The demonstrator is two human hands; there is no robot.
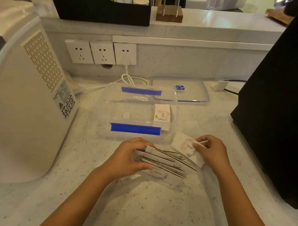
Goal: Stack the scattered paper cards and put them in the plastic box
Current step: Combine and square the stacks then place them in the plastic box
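A clear plastic box (108,108) with blue clips stands open on the counter, and a small stack of "love" cards (162,113) lies in its right end. In front of the box my left hand (128,157) grips a fanned bunch of white paper cards (164,163) on edge, over one card (159,174) lying flat. My right hand (212,151) pinches a thin card and rests on a flat "love" card (187,148) at the box's near right corner.
The box's clear lid (192,97) lies behind it to the right. A large white appliance (21,98) fills the left side and a black machine (283,102) the right. Wall sockets (101,52) with a white cable (129,79) sit at the back.
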